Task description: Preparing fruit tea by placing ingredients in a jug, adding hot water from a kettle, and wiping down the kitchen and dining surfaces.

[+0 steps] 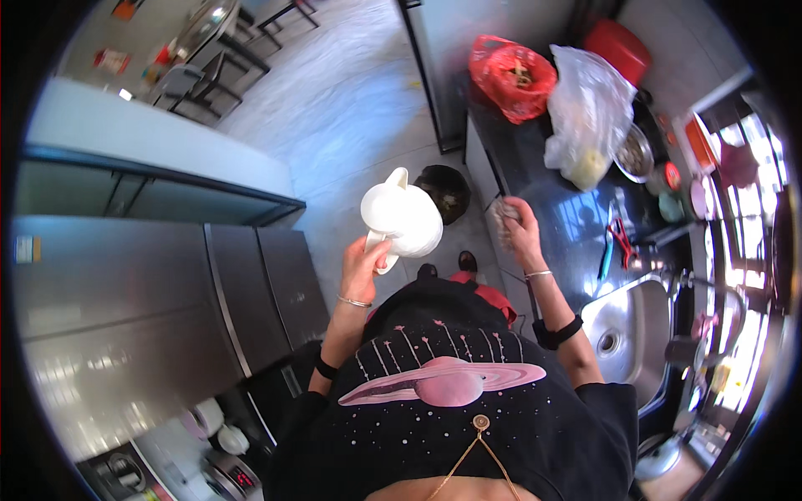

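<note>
My left hand (363, 266) grips the handle of a white pitcher (416, 222), which is held up over the floor in front of my body. At the edge of the dark countertop (532, 169), my right hand (523, 232) is closed on a crumpled greyish cloth (503, 222). A dark round bin (443, 194) stands on the floor beyond the pitcher, partly hidden by it. What the pitcher holds cannot be seen.
The countertop at right bears a red plastic bag (510, 81), a clear bag (589, 106), a metal bowl (634, 153) and red-handled scissors (620, 244). Nearer me is a steel sink (633, 338). A metal-fronted refrigerator (125, 313) stands at left.
</note>
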